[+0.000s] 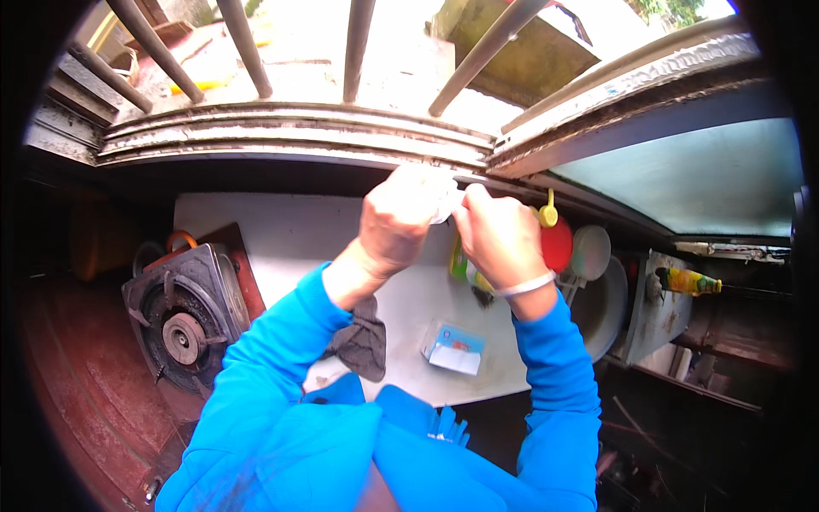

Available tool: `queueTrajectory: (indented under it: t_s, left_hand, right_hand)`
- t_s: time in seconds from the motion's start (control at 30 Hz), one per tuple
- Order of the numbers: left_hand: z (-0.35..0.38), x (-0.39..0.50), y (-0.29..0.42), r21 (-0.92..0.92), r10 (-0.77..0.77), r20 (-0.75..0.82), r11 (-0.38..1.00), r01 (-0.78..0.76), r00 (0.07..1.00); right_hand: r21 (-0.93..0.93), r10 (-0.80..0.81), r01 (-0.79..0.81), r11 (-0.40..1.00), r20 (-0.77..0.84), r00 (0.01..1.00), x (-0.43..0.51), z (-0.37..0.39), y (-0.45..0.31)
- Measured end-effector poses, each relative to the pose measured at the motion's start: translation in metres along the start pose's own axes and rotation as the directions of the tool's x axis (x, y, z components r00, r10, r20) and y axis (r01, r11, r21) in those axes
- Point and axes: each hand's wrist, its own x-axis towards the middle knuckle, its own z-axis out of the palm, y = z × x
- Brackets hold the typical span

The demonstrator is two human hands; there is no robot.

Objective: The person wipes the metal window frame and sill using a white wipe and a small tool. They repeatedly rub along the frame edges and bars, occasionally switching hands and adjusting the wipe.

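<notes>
My left hand (400,221) and my right hand (496,233) are raised close together near the window sill, above the far edge of a white countertop (301,233). Between them is a small whitish, translucent thing (446,203), perhaps thin plastic; glare hides its shape. Fingers of both hands close on it. A white band circles my right wrist. Below my right hand stands a green and yellow container (458,261), partly covered by the hand. A dark grey cloth (365,342) lies beside my left forearm. A blue and white packet (454,349) lies on the countertop between my forearms.
At left is a gas stove (182,336) with a dark burner. To the right are a red round thing (556,246), a pale strainer or ladle (590,253), a large basin (604,313) and a yellow bottle (691,281). Metal bars (355,51) cross the window; its open sash (697,173) stands at right.
</notes>
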Motion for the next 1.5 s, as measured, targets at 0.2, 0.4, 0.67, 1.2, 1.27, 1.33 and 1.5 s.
queueTrajectory:
  t_s: [0.2,0.4,0.67,1.2,1.27,1.33,1.5]
  left_hand:
    - [-0.019,0.007,0.017,-0.193,-0.045,-0.067,0.981,0.031,0.997]
    - [0.048,0.018,0.019,-0.186,-0.108,-0.059,0.978,0.095,0.992]
    - [0.067,0.023,0.017,0.103,-0.079,-0.05,0.991,0.084,0.996]
    - [0.06,0.018,0.005,0.168,0.008,0.17,0.985,-0.037,0.985]
    - [0.062,0.022,0.007,0.187,-0.004,0.193,0.982,-0.033,0.981]
    - [0.06,0.028,0.007,0.233,-0.011,0.242,0.971,-0.047,0.97]
    - [0.056,0.028,-0.007,0.175,0.018,0.273,0.982,-0.068,0.962]
  right_hand:
    - [-0.026,0.22,-0.225,0.974,-0.131,0.967,-0.056,-0.071,-0.008]
    - [-0.011,0.221,-0.227,0.974,-0.19,0.957,-0.051,-0.053,0.01]
    - [-0.177,0.197,-0.226,0.958,-0.17,0.966,-0.013,-0.021,0.053]
    - [-0.287,0.244,-0.222,0.932,0.042,0.969,0.011,-0.028,0.044]
    - [-0.342,0.276,-0.248,0.907,0.037,0.96,0.007,-0.022,0.042]
    - [-0.333,0.274,-0.248,0.91,0.035,0.961,0.01,-0.023,0.043]
    - [-0.213,0.279,-0.274,0.938,-0.007,0.96,0.003,-0.029,0.037]
